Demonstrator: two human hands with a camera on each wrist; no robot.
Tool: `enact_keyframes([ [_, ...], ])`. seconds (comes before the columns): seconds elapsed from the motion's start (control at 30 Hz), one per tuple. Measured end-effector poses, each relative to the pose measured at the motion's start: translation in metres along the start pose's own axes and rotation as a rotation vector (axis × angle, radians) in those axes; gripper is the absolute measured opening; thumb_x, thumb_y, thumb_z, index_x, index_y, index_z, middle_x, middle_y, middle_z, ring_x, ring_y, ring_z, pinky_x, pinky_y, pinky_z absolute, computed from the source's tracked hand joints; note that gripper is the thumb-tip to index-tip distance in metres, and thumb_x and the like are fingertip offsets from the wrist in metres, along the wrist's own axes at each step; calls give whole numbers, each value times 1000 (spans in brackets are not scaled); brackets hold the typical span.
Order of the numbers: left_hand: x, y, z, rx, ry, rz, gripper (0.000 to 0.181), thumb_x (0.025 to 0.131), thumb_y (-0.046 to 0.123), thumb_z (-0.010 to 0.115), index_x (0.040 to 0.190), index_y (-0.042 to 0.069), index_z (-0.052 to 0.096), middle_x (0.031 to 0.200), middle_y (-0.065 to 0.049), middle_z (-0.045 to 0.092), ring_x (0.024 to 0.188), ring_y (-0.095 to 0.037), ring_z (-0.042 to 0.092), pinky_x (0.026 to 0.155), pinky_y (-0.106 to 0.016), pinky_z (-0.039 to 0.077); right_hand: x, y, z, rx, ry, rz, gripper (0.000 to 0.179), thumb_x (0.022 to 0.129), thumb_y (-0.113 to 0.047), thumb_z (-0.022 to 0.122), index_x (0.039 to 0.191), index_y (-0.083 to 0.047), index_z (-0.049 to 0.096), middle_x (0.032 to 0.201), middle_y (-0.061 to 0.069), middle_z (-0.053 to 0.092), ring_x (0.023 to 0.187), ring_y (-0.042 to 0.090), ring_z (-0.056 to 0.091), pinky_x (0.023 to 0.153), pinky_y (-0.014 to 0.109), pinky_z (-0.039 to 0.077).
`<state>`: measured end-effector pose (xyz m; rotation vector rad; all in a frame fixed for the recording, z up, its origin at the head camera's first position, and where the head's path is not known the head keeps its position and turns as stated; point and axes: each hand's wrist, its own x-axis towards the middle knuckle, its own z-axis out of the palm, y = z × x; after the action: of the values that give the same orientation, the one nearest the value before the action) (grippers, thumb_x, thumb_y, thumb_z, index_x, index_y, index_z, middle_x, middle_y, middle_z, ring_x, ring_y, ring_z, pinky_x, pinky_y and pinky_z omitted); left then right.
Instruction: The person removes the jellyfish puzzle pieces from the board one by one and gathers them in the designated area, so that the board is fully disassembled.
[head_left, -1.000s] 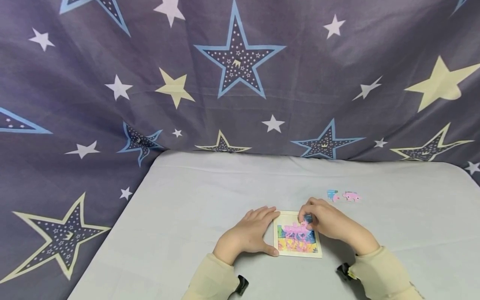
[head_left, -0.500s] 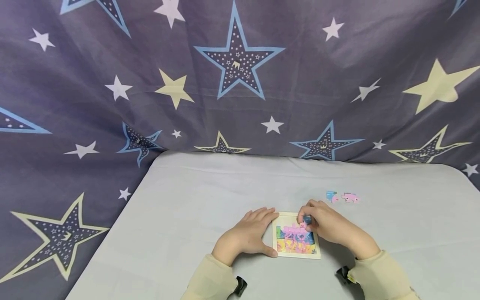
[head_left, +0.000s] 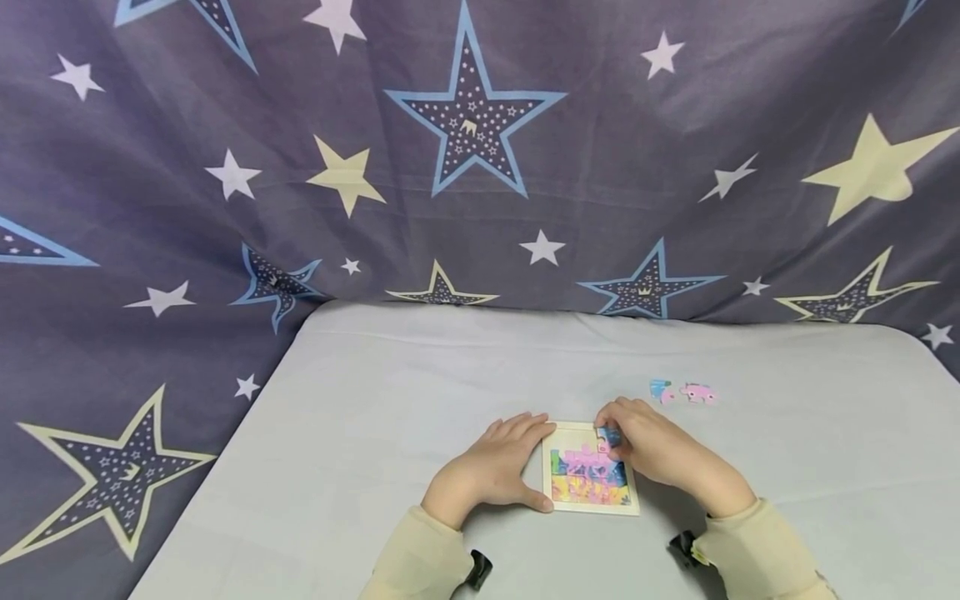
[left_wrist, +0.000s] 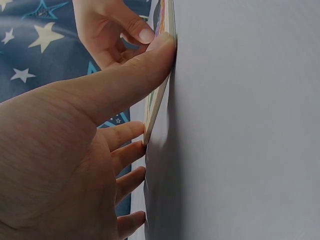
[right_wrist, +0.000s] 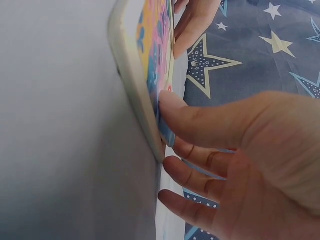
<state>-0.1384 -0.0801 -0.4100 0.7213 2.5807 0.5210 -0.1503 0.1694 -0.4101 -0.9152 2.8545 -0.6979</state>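
Note:
A small square jigsaw puzzle tray [head_left: 600,509] with a pale frame lies on the cloth, its picture mostly pink, blue and yellow. Bare tray bottom shows along its far left part. My left hand [head_left: 487,471] rests at the tray's left side, fingers extended, thumb on the near corner and fingertips at the far corner. At the far right corner, my right hand [head_left: 652,437] pinches a blue and pink puzzle piece [right_wrist: 168,134] between thumb and index finger. In the right wrist view that piece sits tilted at the frame's edge, partly covered by the thumb.
Two loose puzzle pieces lie beyond the right hand: one blue and pink [head_left: 662,392], one pink [head_left: 699,393]. A light grey cloth [head_left: 405,375] covers the table. Behind it hangs a dark curtain [head_left: 420,225] printed with stars.
The right hand's fingers have shifted slightly on the pinched puzzle piece, and more of it shows at the tray's far right corner. The left hand keeps its place on the tray.

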Motion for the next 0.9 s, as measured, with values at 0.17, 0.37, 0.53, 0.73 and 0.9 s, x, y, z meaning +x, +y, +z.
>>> enact_keyframes([
  [0.17,0,-1,1,-12,2,4,102,74,50,83,155,15,31,163,-1,24,150,-23,17,122,-48,12,0,0,0,18,-7,7,32,79,7,76,101,-10,60,89,-5,52,84,15,48,72,35,48],
  [0.37,0,-1,0,-16,2,11,102,74,50,83,155,15,31,163,-2,24,150,-24,17,122,-48,11,1,1,-3,79,-7,11,34,80,9,75,96,-14,55,85,-5,51,80,14,47,68,33,46],
  [0.53,1,-2,1,-13,0,7,102,74,50,83,155,16,31,163,-1,23,150,-23,16,122,-48,11,2,3,-4,103,-13,25,33,81,13,70,94,-14,55,85,-5,56,78,13,50,68,33,49],
  [0.73,0,-1,1,-10,5,3,102,74,49,83,155,16,32,163,-1,24,150,-23,17,122,-48,12,1,4,-5,125,11,22,30,84,12,68,93,-16,62,85,-7,61,78,10,54,67,31,52],
  [0.9,0,1,-1,-14,7,-2,100,74,48,84,155,16,33,162,-1,24,150,-23,17,122,-48,12,2,4,-10,160,2,8,22,88,6,68,95,-15,65,84,-7,63,74,7,54,64,28,51],
])
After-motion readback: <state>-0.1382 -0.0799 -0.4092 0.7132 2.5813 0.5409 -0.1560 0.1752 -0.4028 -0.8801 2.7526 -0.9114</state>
